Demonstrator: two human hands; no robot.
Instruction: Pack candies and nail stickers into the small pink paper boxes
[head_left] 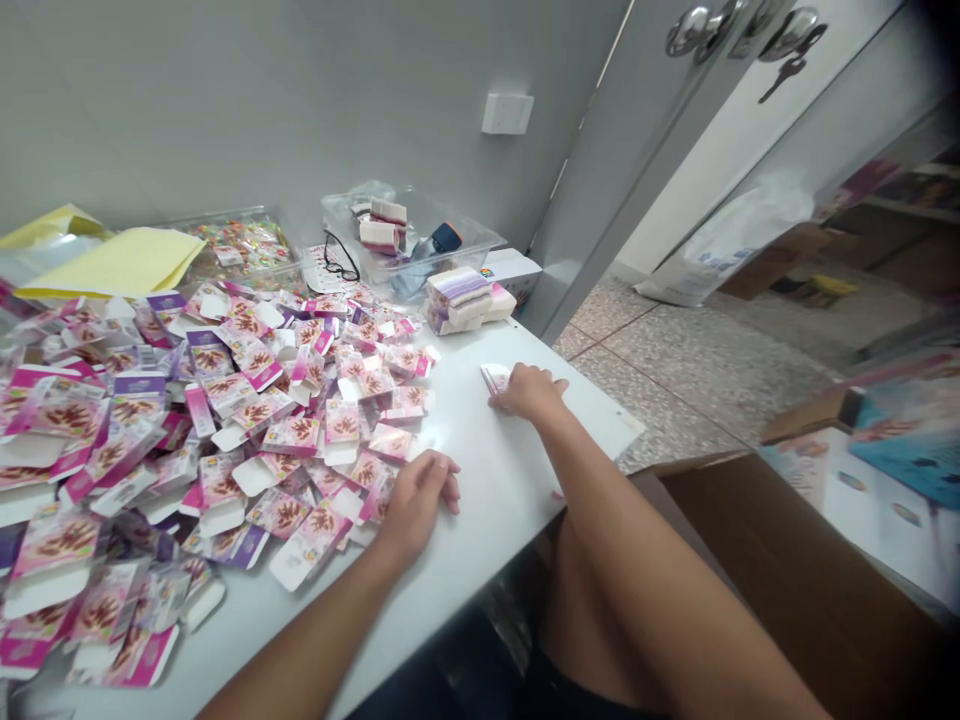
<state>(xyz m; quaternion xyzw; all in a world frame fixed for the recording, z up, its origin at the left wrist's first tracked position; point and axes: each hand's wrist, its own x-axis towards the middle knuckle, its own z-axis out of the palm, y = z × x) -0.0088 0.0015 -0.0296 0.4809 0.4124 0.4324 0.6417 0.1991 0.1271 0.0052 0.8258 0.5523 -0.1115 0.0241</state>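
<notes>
My right hand is closed over a small stack of flat printed cards on the white table, its fingers at their right side. Only the white and pinkish left end of the stack shows; the rest is under my hand. My left hand rests on the table with fingers loosely bent and apart, and nothing visible in them. Beside it on the left spreads a pile of small pink and purple printed cardboard boxes, many with white end flaps standing open.
Along the wall stand a clear plastic bin, banded stacks of flat cartons, a tray of colourful small pieces, black glasses and yellow envelopes. A large cardboard box is right of the table, below the door.
</notes>
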